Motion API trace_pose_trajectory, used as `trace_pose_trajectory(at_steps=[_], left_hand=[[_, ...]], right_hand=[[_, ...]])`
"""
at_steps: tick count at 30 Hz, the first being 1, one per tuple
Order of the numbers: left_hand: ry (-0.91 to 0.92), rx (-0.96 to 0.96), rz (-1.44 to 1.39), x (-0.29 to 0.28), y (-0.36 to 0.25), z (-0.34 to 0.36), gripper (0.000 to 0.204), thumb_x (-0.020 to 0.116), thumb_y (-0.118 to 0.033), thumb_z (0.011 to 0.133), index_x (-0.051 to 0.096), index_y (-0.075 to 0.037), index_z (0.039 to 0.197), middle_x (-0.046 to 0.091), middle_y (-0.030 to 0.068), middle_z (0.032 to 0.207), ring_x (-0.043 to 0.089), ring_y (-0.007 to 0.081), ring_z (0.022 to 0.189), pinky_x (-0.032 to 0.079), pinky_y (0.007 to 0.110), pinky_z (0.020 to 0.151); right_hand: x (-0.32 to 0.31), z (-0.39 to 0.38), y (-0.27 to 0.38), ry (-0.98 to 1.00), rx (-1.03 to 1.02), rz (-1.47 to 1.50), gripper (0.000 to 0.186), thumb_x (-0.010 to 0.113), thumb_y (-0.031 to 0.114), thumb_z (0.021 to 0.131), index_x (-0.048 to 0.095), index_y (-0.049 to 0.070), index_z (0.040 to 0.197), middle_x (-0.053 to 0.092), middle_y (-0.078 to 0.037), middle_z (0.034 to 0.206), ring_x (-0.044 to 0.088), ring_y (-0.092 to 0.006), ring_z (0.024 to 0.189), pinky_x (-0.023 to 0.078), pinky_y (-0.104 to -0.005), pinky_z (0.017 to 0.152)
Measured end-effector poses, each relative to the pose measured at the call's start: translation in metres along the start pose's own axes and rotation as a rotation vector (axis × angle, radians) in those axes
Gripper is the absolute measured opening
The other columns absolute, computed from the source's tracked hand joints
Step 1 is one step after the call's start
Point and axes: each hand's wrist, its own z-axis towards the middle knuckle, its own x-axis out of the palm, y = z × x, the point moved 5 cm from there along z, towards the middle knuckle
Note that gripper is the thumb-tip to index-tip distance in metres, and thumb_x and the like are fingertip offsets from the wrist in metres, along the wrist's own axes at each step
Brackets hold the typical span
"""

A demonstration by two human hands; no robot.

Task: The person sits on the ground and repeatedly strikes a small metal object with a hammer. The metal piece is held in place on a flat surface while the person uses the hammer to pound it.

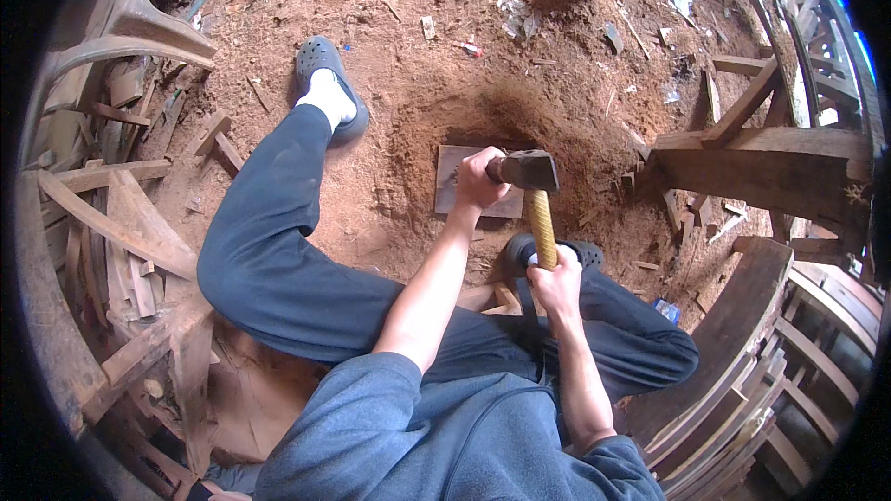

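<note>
My right hand (555, 280) is wrapped round the yellow handle of a hammer (540, 223). Its dark metal head (531, 170) is up beside my left hand (482, 180), which is closed in a fist. What the left fingers grip is mostly hidden; a dark end shows at the top of the fist, next to the hammer head. Below both hands lies a flat, greyish square panel (450, 195) on the ground, with small dark marks near the left hand. The hands and the hammer cover its right part.
Sawdust and wood scraps cover the ground (390, 167), which dips around the panel. Wood offcuts are piled at the left (121, 223). A thick beam (761, 172) and stacked curved boards (733, 380) stand at the right. My legs spread either side, in grey clogs (345, 97).
</note>
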Motion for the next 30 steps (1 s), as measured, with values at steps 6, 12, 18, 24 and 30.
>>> trace_pose_trajectory(at_steps=[6,12,18,24,30], left_hand=[[-0.002,-0.033,0.020,0.004,0.001,0.002,0.024,0.071,-0.010,0.059,0.061,-0.010,0.081,0.066,0.0135,0.076,0.065,0.0352,0.075,0.053,0.040,0.064],[0.054,-0.019,0.057,0.007,-0.004,0.003,0.021,0.070,-0.010,0.062,0.062,-0.009,0.082,0.065,0.0140,0.075,0.065,0.0336,0.074,0.052,0.039,0.063],[0.472,-0.129,0.032,0.018,0.003,0.010,0.015,0.065,-0.003,0.065,0.064,-0.002,0.080,0.067,0.0135,0.080,0.065,0.0199,0.073,0.050,0.033,0.064],[-0.474,-0.047,-0.249,-0.024,0.011,0.015,0.014,0.061,0.004,0.061,0.056,-0.004,0.071,0.057,-0.0015,0.069,0.055,0.0114,0.063,0.046,0.027,0.060],[-0.322,-0.179,-0.287,-0.035,0.014,0.022,0.022,0.063,0.003,0.056,0.054,-0.006,0.074,0.056,-0.0013,0.065,0.055,0.0120,0.060,0.043,0.026,0.056]], right_hand=[[-0.001,0.002,0.001,0.115,0.179,0.041,0.036,0.058,0.007,0.069,0.061,-0.002,0.103,0.058,-0.008,0.066,0.057,-0.0159,0.061,0.046,-0.0321,0.059],[-0.003,0.004,-0.011,0.071,0.084,0.034,0.023,0.058,0.003,0.067,0.060,-0.002,0.090,0.055,-0.003,0.060,0.053,-0.0113,0.053,0.043,-0.0282,0.050],[-0.020,0.002,-0.025,0.071,0.209,0.172,0.019,0.059,0.001,0.065,0.062,0.001,0.084,0.055,-0.002,0.064,0.051,-0.0102,0.051,0.042,-0.0264,0.048],[-0.048,-0.010,-0.018,0.142,0.247,0.460,0.020,0.057,-0.001,0.065,0.059,0.000,0.085,0.051,-0.001,0.059,0.044,-0.0084,0.040,0.035,-0.0242,0.036],[-0.062,0.002,-0.041,0.108,0.240,0.609,0.011,0.056,-0.001,0.065,0.047,0.005,0.069,0.046,-0.003,0.052,0.042,-0.0112,0.036,0.034,-0.0269,0.032]])
